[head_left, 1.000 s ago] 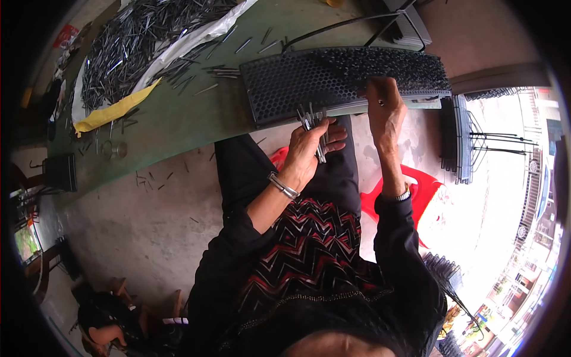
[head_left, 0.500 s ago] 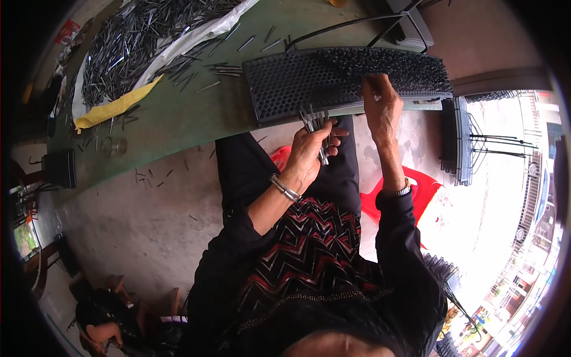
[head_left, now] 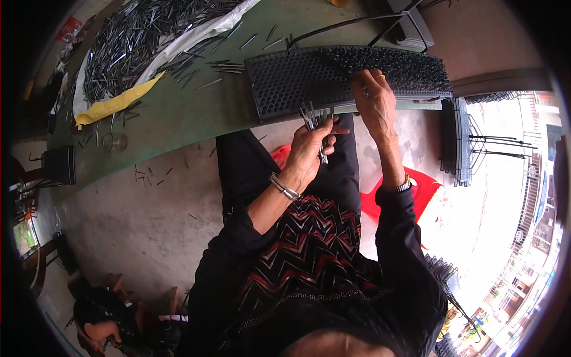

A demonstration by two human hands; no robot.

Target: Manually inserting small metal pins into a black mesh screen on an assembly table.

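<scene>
A long black perforated panel [head_left: 279,86] lies along the near edge of the green table. Its left part shows open holes, while thin dark sticks [head_left: 410,62] crowd its right part. Just off the panel's near edge, my left hand [head_left: 304,153] is closed round a loose bundle of thin, metallic-looking sticks [head_left: 310,119], their ends poking up past the thumb. My right hand [head_left: 377,107] is over the panel, where the filled part begins, with its fingers pinched together. A small shiny end shows between those fingers, but I cannot make out what it belongs to.
A large heap of the same dark sticks [head_left: 137,47] lies on white sheeting at the table's left, beside a yellow strip [head_left: 119,104]. Loose sticks are scattered nearby. A small glass [head_left: 116,143] stands by the near edge. A red plastic stool [head_left: 425,196] is at my right.
My right hand has shifted slightly left along the panel, its fingers still pinched. The panel seems to have moved a touch right at its left end. My left hand stays nearly still with the bundle.
</scene>
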